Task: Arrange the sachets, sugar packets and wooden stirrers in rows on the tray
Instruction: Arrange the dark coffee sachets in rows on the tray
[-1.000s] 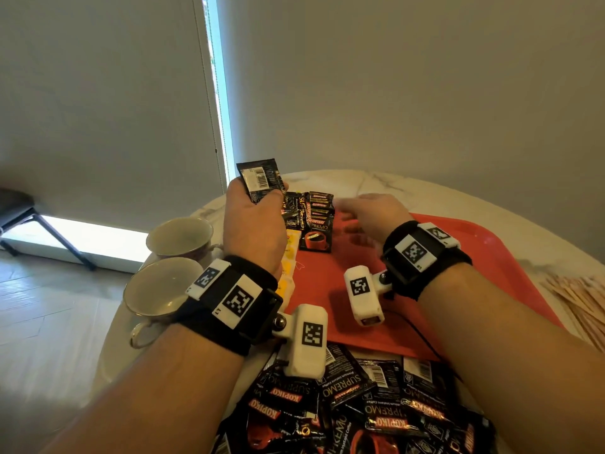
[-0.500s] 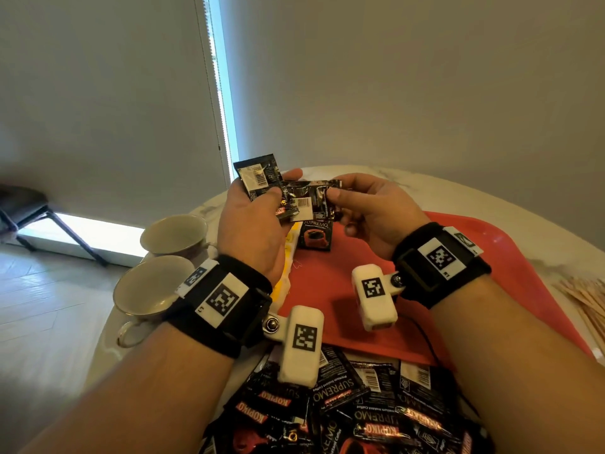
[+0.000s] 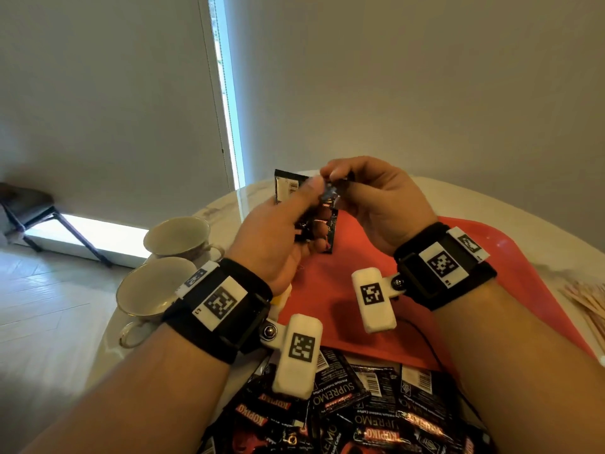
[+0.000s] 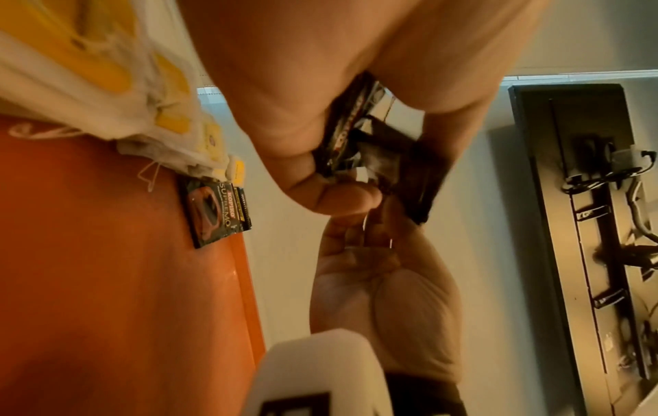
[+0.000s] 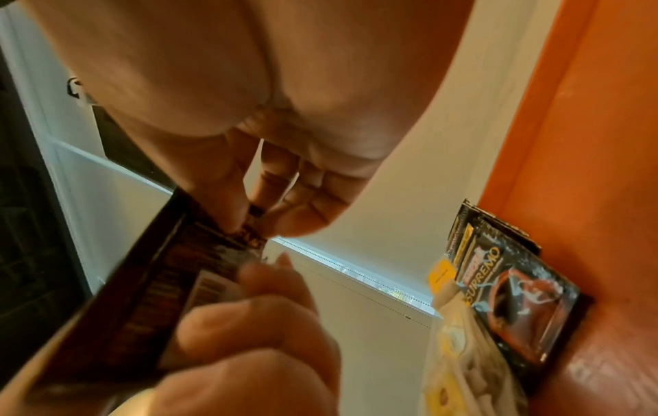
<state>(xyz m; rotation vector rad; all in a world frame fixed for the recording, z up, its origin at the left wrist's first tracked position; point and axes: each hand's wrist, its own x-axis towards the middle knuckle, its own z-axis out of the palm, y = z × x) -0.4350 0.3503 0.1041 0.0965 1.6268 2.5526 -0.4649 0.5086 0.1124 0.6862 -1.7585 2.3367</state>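
Note:
My left hand point(image 3: 306, 199) grips a small stack of black coffee sachets point(image 3: 288, 188) above the far left of the red tray point(image 3: 360, 290). My right hand point(image 3: 332, 180) pinches the top edge of one sachet in that stack point(image 5: 249, 239). The left wrist view shows both hands meeting on the stack point(image 4: 402, 169). A few sachets point(image 5: 509, 295) lie at the tray's far left corner, partly hidden behind my left hand in the head view. Yellow sugar packets point(image 4: 107, 70) lie along the tray's left edge.
A loose heap of black sachets point(image 3: 360, 411) lies on the table in front of the tray. Wooden stirrers point(image 3: 586, 303) lie at the right table edge. Two cups point(image 3: 176, 237) point(image 3: 154, 290) stand left of the tray.
My right hand has come up from the tray to the stack in my left hand and now pinches a sachet there. Both hands have risen slightly.

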